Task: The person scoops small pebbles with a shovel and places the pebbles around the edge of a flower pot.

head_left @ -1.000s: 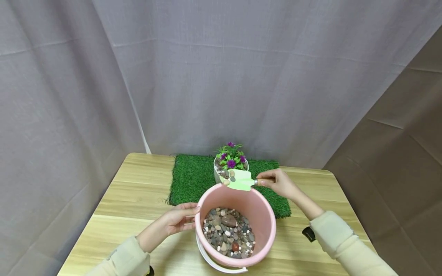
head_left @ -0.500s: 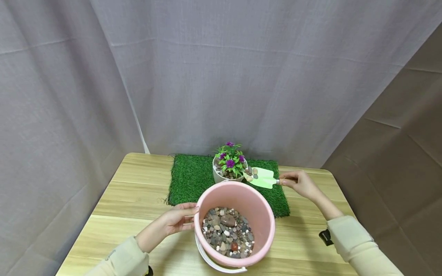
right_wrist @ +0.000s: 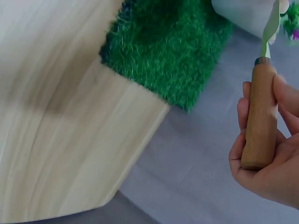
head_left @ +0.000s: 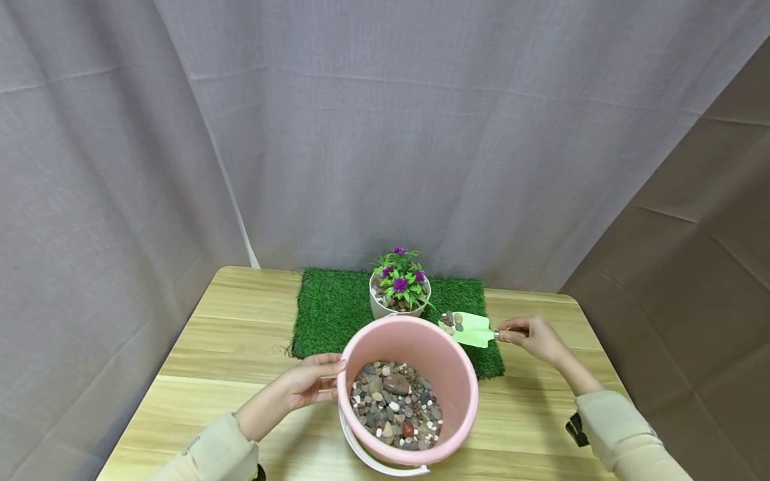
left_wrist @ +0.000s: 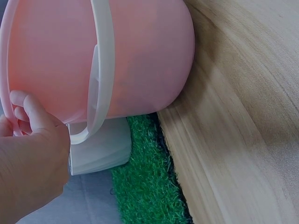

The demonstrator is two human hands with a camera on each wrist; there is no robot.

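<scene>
My right hand (head_left: pixel 537 339) grips the wooden handle (right_wrist: pixel 261 116) of a light green trowel (head_left: pixel 475 329). Several pebbles (head_left: pixel 451 323) lie on its blade, which is held level over the turf to the right of the flowerpot. With fingers and thumb at the rim, my left hand (head_left: pixel 307 382) holds the left side of a pink bucket (head_left: pixel 469 401). Grey, brown and white stones (head_left: pixel 394 406) cover the bucket's bottom, a reddish one among them. Behind the bucket stands a white pot (head_left: pixel 381 311) with a purple-flowered plant (head_left: pixel 401 277) and stones around its stems.
A green turf mat (head_left: pixel 331 314) lies under the pot on the wooden table (head_left: pixel 198 347). The bucket's white handle (left_wrist: pixel 105 65) hangs down its near left side. Grey curtain (head_left: pixel 385 133) rises behind the table, brown cloth (head_left: pixel 680 300) at the right.
The trowel with its pebbles has moved right, from above the bucket's far rim past the flowerpot, then slightly down toward me. My left hand stays at the bucket's rim.
</scene>
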